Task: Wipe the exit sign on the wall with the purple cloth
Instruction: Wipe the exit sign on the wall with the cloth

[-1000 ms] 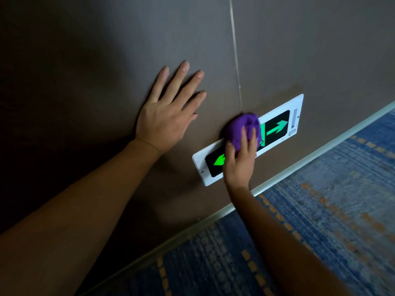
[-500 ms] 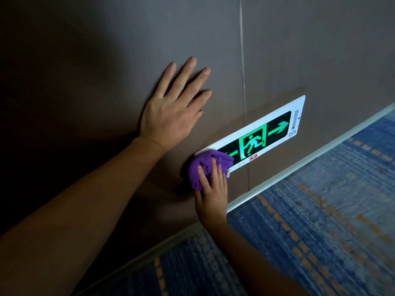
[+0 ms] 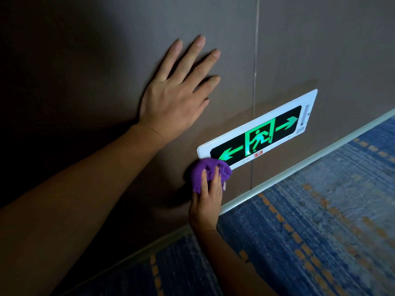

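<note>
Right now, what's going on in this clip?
A person is cleaning a lit exit sign mounted low on a brown wall, just above a blue patterned carpet. The right hand presses a bunched purple cloth against the sign's lower-left corner, covering the tip of the left green arrow. The left hand lies flat and open on the wall above and to the left of the sign, apparently for support. The rest of the sign is uncovered.

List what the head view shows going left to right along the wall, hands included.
left hand flat on the wall → purple cloth under the right hand → left green arrow → running-figure pictogram → right green arrow of the exit sign.
</note>
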`<state>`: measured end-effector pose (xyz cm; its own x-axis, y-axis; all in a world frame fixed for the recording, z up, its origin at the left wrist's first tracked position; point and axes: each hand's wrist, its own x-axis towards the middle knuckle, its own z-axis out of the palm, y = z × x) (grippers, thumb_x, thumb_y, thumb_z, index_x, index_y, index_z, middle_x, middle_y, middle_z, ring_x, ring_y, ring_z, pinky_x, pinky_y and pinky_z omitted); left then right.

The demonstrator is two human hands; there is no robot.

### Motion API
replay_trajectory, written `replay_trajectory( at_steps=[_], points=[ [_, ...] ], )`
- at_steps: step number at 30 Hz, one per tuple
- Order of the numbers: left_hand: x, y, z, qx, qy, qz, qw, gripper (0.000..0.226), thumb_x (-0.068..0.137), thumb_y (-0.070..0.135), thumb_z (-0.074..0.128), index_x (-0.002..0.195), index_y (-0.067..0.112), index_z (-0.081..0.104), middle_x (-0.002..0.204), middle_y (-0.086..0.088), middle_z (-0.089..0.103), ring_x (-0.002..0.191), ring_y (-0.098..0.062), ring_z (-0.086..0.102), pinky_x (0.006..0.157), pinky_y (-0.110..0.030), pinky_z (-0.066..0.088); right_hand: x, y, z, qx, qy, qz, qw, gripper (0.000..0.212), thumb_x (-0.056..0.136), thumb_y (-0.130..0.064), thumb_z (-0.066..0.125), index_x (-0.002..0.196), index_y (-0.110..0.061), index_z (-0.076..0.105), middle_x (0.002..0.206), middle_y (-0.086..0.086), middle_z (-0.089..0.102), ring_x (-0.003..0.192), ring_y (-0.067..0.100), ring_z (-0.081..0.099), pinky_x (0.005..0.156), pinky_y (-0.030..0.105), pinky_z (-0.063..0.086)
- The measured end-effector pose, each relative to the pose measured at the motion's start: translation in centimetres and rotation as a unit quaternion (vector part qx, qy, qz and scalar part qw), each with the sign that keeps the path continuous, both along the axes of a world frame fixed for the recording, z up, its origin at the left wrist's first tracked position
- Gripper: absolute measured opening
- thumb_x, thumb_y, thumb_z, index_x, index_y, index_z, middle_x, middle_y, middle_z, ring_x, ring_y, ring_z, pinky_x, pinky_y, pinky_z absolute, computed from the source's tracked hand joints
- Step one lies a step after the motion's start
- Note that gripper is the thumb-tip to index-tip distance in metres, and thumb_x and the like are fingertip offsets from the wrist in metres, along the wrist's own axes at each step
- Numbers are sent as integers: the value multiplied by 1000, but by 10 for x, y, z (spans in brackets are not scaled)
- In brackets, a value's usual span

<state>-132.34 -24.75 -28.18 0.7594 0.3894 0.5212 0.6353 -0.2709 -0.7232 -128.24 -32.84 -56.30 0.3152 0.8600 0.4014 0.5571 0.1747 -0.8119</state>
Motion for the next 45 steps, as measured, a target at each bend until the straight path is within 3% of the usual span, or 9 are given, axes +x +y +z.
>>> replay_trajectory(
  at_steps=[4,11,19,24,26,29,34,39,45],
  points=[
    [0,2,-1,5,7,5,1000,43,107,36,41,146,20,52,169,-8,28,155,-40,25,125,-59,18,3,-8,-4,-21,51,-1,998,62,92,-9,57,152,-5,40,163,22,27,151,48,24,112,68,33],
    [1,1,-2,3,10,5,1000,46,104,37,44,146,19,52,169,-10,28,155,-41,24,125,-61,16,-3,24,81,109,125,-14,986,65,98,-27,44,159,-30,21,170,2,10,158,32,11,127,42,6],
    [1,2,-1,16,10,3,1000,45,105,39,44,147,23,53,169,-8,30,155,-39,26,125,-59,19,-9,9,15,-20,201,-14,979,66,103,-26,49,160,-11,20,170,6,-1,158,31,7,120,55,29],
    [-1,3,-3,20,8,5,1000,44,105,39,43,146,24,53,168,-8,30,155,-39,26,125,-59,19,-6,15,27,-53,289,-63,954,66,105,-23,47,161,-12,13,172,6,1,151,-5,-1,113,3,10],
    [0,2,-2,17,8,4,1000,44,106,39,43,146,23,52,169,-8,30,155,-39,26,125,-59,19,-1,21,37,-53,333,-83,938,66,105,-20,47,160,-8,14,171,10,6,153,5,4,101,-9,4],
    [-1,3,-3,14,16,4,1000,45,106,39,43,147,23,50,169,-9,28,155,-40,24,125,-60,16,20,37,46,-19,347,-100,932,65,104,-25,44,161,-10,16,171,5,10,154,10,9,109,-1,6],
    [-3,6,-5,19,33,-13,999,43,106,38,42,142,19,55,166,-5,36,154,-43,26,123,-66,14,60,70,55,-58,441,-167,880,61,104,-33,40,160,-17,23,168,4,25,153,24,26,124,44,23],
    [0,6,-5,20,27,-10,999,42,106,39,44,141,19,55,166,-4,37,154,-43,26,123,-66,14,3,32,53,-83,411,-130,898,63,107,-27,44,161,-12,15,171,3,10,154,8,9,111,11,7],
    [17,-3,3,-65,120,-3,991,48,100,35,47,145,20,55,169,-6,28,157,-43,16,126,-65,11,-1,28,61,-130,440,-104,883,64,107,-28,43,162,-15,12,172,1,6,157,15,7,112,21,8]
  ],
)
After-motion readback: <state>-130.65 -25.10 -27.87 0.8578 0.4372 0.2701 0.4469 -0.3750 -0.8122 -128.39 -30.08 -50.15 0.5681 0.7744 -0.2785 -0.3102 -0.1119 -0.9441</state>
